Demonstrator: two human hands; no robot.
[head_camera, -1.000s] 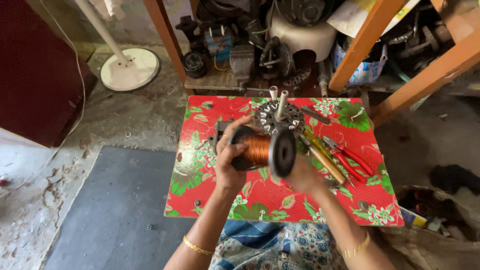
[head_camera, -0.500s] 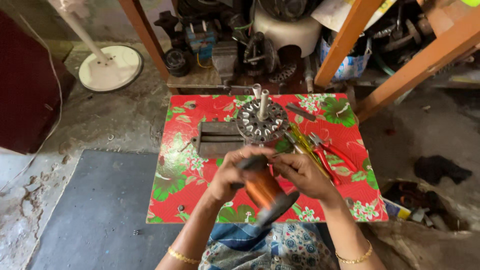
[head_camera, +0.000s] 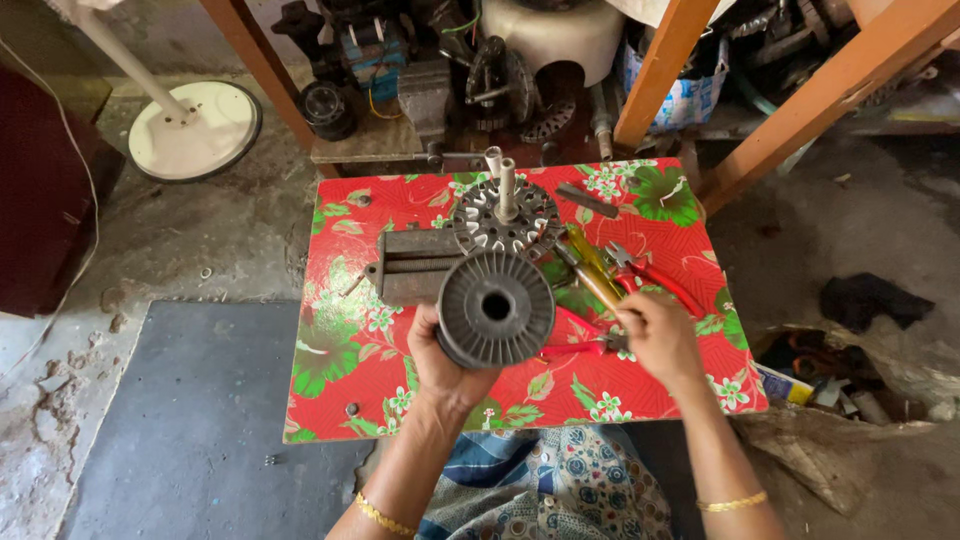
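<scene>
My left hand (head_camera: 445, 358) has its fingers wrapped around the underside of a dark wire spool (head_camera: 496, 309), gripping it with one flange and its centre hole facing up at me. My right hand (head_camera: 655, 338) sits just right of the spool, fingers pinched on the red-handled pliers (head_camera: 578, 349) lying on the surface (head_camera: 340, 385); can't tell if they're lifted. Just past my right fingers: a yellow-handled screwdriver (head_camera: 590, 262) and another pair of red-handled pliers (head_camera: 652, 283). Just beyond the spool: a grey metal block (head_camera: 410, 264) and a round slotted stator core (head_camera: 507, 217) with a shaft standing up. Further out, a cluttered low shelf (head_camera: 380, 140); far left on the floor, a white round fan base (head_camera: 193, 128).
</scene>
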